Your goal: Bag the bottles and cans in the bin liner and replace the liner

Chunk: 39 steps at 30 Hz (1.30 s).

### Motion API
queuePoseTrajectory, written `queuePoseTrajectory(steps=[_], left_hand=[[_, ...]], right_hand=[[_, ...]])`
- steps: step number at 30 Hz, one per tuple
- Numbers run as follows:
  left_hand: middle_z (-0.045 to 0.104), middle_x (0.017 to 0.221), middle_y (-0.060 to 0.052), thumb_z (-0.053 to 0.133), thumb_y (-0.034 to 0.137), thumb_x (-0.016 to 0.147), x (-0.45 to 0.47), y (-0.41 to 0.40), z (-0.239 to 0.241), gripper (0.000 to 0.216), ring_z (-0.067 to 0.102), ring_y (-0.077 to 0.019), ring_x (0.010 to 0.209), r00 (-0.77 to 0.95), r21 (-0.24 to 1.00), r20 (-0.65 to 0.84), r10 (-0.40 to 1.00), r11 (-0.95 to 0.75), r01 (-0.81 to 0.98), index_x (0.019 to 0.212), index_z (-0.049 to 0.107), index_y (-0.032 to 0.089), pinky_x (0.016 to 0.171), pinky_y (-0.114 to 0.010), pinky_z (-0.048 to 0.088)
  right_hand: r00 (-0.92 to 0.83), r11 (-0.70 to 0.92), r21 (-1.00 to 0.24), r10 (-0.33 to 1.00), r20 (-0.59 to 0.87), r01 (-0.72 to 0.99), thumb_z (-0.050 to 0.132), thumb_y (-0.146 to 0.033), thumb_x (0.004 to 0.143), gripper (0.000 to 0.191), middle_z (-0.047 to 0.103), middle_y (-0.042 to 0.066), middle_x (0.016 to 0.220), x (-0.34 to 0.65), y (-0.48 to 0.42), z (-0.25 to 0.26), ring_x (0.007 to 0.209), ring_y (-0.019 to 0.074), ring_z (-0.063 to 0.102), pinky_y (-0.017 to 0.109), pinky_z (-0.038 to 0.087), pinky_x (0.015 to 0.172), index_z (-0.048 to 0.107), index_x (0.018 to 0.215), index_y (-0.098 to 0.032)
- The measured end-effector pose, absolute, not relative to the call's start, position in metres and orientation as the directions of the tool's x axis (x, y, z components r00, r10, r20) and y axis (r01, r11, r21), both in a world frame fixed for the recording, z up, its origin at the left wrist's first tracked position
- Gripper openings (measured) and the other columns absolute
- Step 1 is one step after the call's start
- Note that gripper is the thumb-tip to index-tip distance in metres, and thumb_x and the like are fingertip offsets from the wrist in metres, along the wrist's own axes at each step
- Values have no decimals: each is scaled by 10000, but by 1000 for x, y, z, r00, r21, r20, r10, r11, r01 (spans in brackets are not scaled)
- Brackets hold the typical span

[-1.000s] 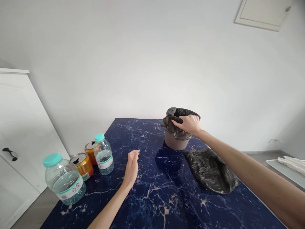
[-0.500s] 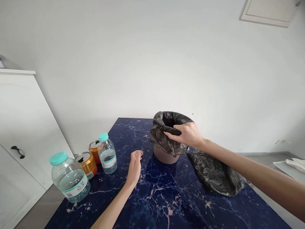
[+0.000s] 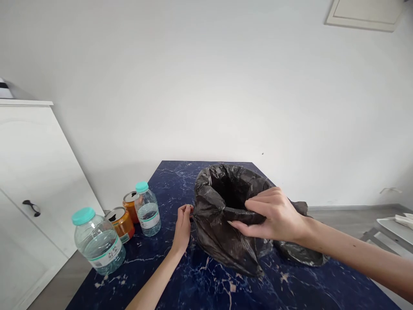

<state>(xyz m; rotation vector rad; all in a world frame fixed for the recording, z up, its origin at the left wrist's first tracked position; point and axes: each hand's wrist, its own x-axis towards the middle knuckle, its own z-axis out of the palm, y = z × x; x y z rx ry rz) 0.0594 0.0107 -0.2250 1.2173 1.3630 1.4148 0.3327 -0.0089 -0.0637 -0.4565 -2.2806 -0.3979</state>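
A trash bin lined with a black garbage bag (image 3: 222, 234) stands near the middle of the table, its mouth tilted toward me; the bag hangs over the rim and hides the bin's wall. My right hand (image 3: 274, 215) grips the near right rim through the bag, thumb outside and fingers inside. At the bin's left side is my left hand (image 3: 183, 226), fingers curled together, their tips meeting the bag's edge; whether they pinch it is hidden. Another crumpled black bag (image 3: 303, 254) lies right of the bin, partly behind my right forearm.
On the table's left stand a large water bottle (image 3: 101, 247) and a smaller one (image 3: 148, 213), both with teal caps, beside two opened orange cans (image 3: 121, 224). A white cabinet (image 3: 29, 163) is at the left. The blue marbled table (image 3: 180, 172) reaches the wall.
My right hand has drawn the lined bin toward me and tipped its mouth my way. The bin now comes up against my left hand, which has hardly moved.
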Motion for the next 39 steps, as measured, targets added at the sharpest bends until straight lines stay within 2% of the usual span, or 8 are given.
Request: queuePoseTrajectory(steps=[4, 8, 13, 20, 25, 30, 33, 39], left_hand=[[672, 1309, -116, 476, 661, 1033, 59, 10, -224, 441, 619, -304, 1287, -208, 993, 110, 972, -97, 72, 1187, 606, 270, 1044, -403, 518], [681, 1292, -132, 447, 674, 1037, 58, 10, -223, 464, 645, -314, 1249, -210, 995, 90, 974, -78, 66, 1161, 608, 257, 1029, -414, 523], [683, 1267, -127, 415, 670, 1046, 60, 12, -226, 479, 645, -308, 1251, -228, 993, 118, 967, -107, 59, 1163, 586, 237, 1053, -413, 512], [697, 1195, -133, 428, 692, 1006, 64, 20, -236, 499, 651, -312, 1193, -260, 986, 163, 952, -147, 83, 1107, 571, 225, 1055, -430, 495], [690, 1284, -140, 428, 705, 1001, 66, 14, -231, 518, 589, -333, 1317, -205, 979, 197, 959, -181, 97, 1122, 594, 229, 1108, -419, 451], [696, 1234, -143, 377, 716, 1034, 68, 11, -226, 534, 636, -316, 1232, -185, 986, 154, 971, -139, 92, 1147, 556, 226, 1047, -407, 468], [693, 1253, -157, 378, 716, 1037, 70, 12, -227, 545, 635, -318, 1237, -154, 988, 139, 978, -127, 86, 1185, 550, 221, 1027, -405, 480], [680, 1255, -168, 362, 697, 1046, 71, 13, -228, 535, 621, -324, 1251, -140, 989, 133, 981, -122, 83, 1185, 528, 208, 1056, -416, 460]], right_hand=[[-672, 920, 76, 222, 707, 384, 728, -401, 905, 458, 297, -96, 511, 338, -13, -63, 456, 85, 201, 322, 179, 431, 372, 661, -247], [-694, 950, 34, 202, 691, 310, 649, -450, 849, 262, 591, -28, 730, 340, -13, -47, 540, 131, 487, 310, 376, 470, 548, 980, -246], [-686, 948, 185, 46, 727, 259, 644, -476, 843, 487, 704, 84, 1076, 316, -12, 0, 877, 239, 708, 356, 546, 603, 522, 1259, -255], [-872, 848, 528, -231, 432, 37, 467, -574, 998, 529, 620, 128, 1261, 237, 8, 40, 893, 202, 642, 290, 344, 504, 453, 1374, -202], [-970, 802, 589, -213, 119, -104, 503, -473, 1046, 540, 476, 200, 1487, 177, 29, 43, 1120, 268, 555, 282, 359, 556, 357, 1487, -197], [-979, 737, 663, -200, 25, -134, 620, -86, 940, 643, 409, 218, 1578, 126, 51, 34, 1258, 285, 476, 311, 420, 647, 327, 1499, -207], [-989, 681, 722, -145, -33, -124, 575, 56, 887, 726, 415, 211, 1585, 103, 59, 32, 1241, 281, 492, 322, 442, 691, 334, 1515, -214], [-983, 687, 718, 29, -182, -113, 650, 64, 870, 765, 494, 202, 1513, 72, 56, 30, 1099, 240, 604, 320, 482, 714, 398, 1550, -180]])
